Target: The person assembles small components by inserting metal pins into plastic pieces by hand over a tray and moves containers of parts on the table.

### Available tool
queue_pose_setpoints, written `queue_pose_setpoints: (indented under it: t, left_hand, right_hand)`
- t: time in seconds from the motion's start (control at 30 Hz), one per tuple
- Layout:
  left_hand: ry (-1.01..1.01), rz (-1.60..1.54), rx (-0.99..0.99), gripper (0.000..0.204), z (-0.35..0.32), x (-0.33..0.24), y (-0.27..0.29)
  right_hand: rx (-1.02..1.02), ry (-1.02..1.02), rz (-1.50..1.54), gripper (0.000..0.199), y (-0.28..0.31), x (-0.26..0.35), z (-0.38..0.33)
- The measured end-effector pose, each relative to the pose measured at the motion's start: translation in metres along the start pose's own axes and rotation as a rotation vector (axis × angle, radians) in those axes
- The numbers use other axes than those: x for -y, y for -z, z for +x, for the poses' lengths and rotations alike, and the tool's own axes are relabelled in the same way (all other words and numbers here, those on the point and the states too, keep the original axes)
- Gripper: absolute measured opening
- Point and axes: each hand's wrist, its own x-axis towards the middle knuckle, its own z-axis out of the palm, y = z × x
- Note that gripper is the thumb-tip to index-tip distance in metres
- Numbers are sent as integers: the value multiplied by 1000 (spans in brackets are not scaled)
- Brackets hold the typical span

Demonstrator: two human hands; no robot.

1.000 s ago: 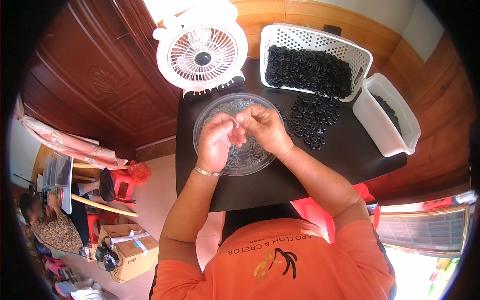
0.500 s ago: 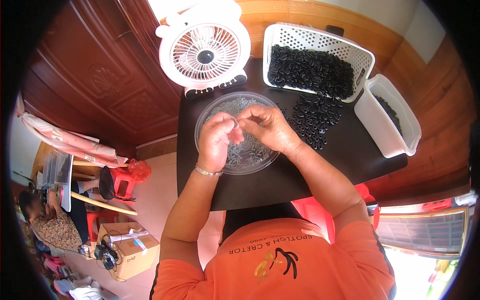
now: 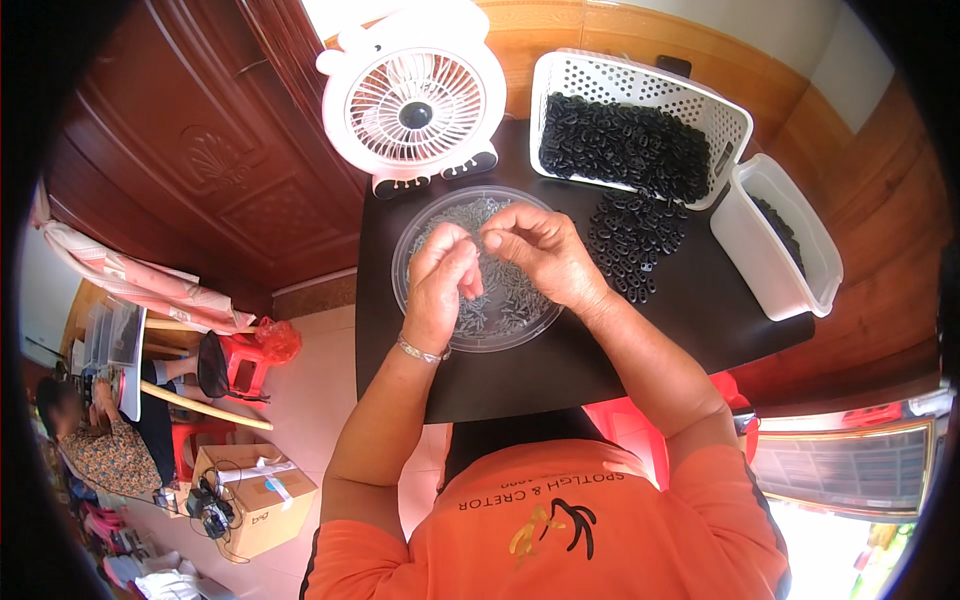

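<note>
Over a round clear tub [image 3: 402, 300] my two hands are raised close together, fingertips nearly meeting. The tub holds many small grey, screw-like pieces [image 3: 510, 310]. My left hand [image 3: 440, 275] is closed, its fingers curled toward the thumb; whatever it grips is too small or hidden to make out. Thumb and forefinger of my right hand [image 3: 545, 255] are pinched, and what lies between them cannot be made out either. To the right of the right hand, small black oval pieces with holes [image 3: 632, 245] lie loose on the dark table [image 3: 600, 365].
A white perforated basket [image 3: 738, 130] full of black pieces stands at the back right. Beside it is a white bin [image 3: 765, 250] with more inside. A pink-and-white fan [image 3: 415, 115] stands behind the tub. Far left, another person [image 3: 115, 450] sits by a cardboard box [image 3: 265, 500].
My left fingers have curled in more, and the two hands' fingertips have shifted slightly. The whole view has moved a little; the pieces on the table look much the same.
</note>
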Motion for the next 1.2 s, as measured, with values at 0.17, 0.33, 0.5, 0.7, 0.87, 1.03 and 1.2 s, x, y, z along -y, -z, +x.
queue_pose_setpoints:
  t: [0.17, 0.33, 0.5, 0.7, 0.87, 1.03, 1.2]
  left_hand:
    - [-3, 23, -5, 17, -1, -1, -1]
    - [2, 85, -2, 17, -2, 1, -3]
    - [-73, 187, -56, 22, -6, 6, -9]
    - [-28, 180, -5, 17, -2, 10, -7]
    - [97, 96, -18, 17, 3, 13, -8]
    - [147, 115, -30, 16, 7, 12, 2]
    - [137, 49, -48, 18, 8, 6, 6]
  right_hand:
    - [19, -5, 13, 8, -3, -1, 0]
    - [-23, 31, -182, 7, -2, -5, -1]
    - [-64, 133, -361, 6, -2, -2, -3]
    - [17, 3, -402, 12, 8, 5, 0]
    - [-72, 88, -621, 11, 9, 4, 1]
    - [34, 146, -771, 12, 26, 9, 5]
    - [-289, 91, -1171, 21, 81, 13, 14]
